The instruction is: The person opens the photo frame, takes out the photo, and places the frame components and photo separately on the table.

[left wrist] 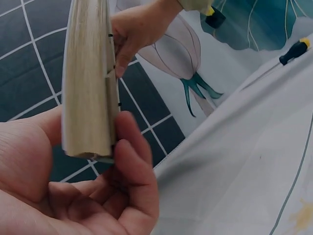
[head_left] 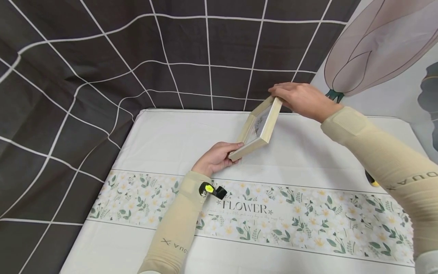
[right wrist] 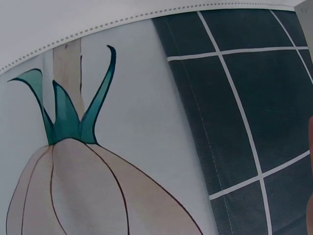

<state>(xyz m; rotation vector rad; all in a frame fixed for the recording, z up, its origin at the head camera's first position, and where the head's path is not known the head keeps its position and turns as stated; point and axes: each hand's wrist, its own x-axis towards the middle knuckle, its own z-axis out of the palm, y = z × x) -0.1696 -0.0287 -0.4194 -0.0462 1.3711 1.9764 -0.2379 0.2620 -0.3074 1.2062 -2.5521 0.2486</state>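
A pale wooden picture frame is tilted above the white tabletop, with a printed picture behind its front. My left hand grips its lower left corner, thumb on the front side and fingers beneath. In the left wrist view, the left hand curls around the edge of the frame, and small dark tabs show along its back. At the upper corner, my right hand holds the frame with its fingers over the top edge; its thumb is hidden in the head view. The right wrist view catches only slivers of hand and frame.
A screwdriver with a black and yellow handle lies on the table to the right, partly behind the right forearm in the head view. A floral band crosses the white tablecloth. Dark gridded cloth hangs behind and to the left.
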